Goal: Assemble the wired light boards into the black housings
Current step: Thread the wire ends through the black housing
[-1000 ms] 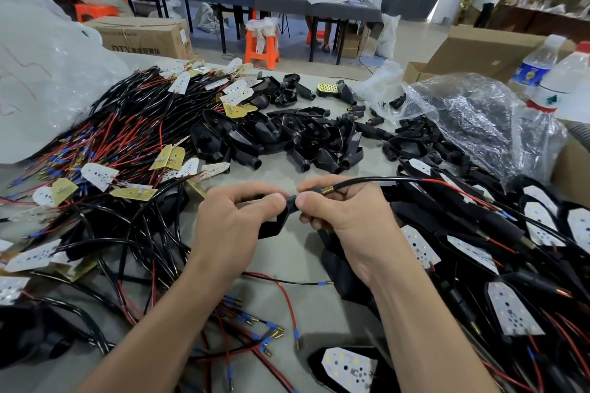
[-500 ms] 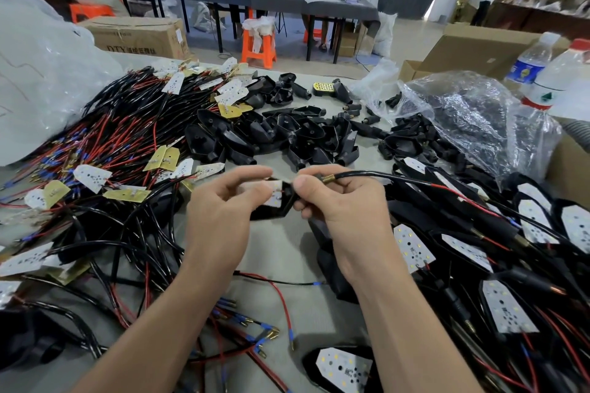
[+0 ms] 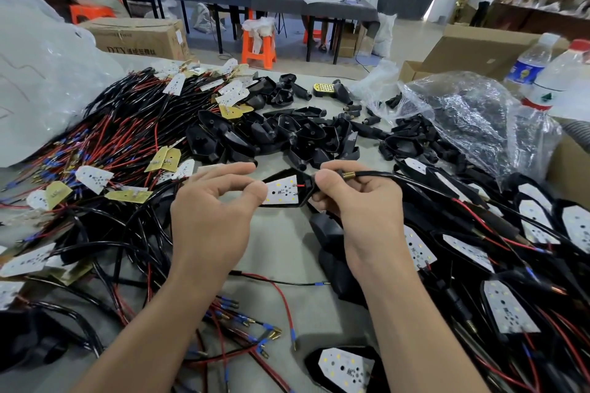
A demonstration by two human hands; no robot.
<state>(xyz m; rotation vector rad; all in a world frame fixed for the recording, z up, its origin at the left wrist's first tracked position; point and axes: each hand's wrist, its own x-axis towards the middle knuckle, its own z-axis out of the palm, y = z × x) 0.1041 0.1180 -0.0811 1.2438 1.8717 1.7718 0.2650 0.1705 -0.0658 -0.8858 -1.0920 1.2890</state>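
A black housing [image 3: 304, 201] with a white light board [image 3: 284, 192] lying in it is held over the table between both hands. My right hand [image 3: 352, 201] grips the housing's neck, where the black cable [image 3: 383, 176] with a brass fitting comes out. My left hand [image 3: 214, 207] touches the board's left end with its thumb, the other fingers spread above it. Loose wired light boards [image 3: 95, 179] lie in a tangle on the left. Empty black housings [image 3: 274, 134] are heaped behind. Finished housings with boards [image 3: 510, 309] lie at the right.
A clear plastic bag [image 3: 472, 118] of black parts and two water bottles [image 3: 555, 80] stand at the right. A large plastic bag [image 3: 41, 80] fills the left. Loose red and black wires [image 3: 261, 322] cross the grey table in front. People sit at far tables.
The housing has been turned so the white board faces up. My left hand has loosened from a full grip to a thumb touch with fingers spread.
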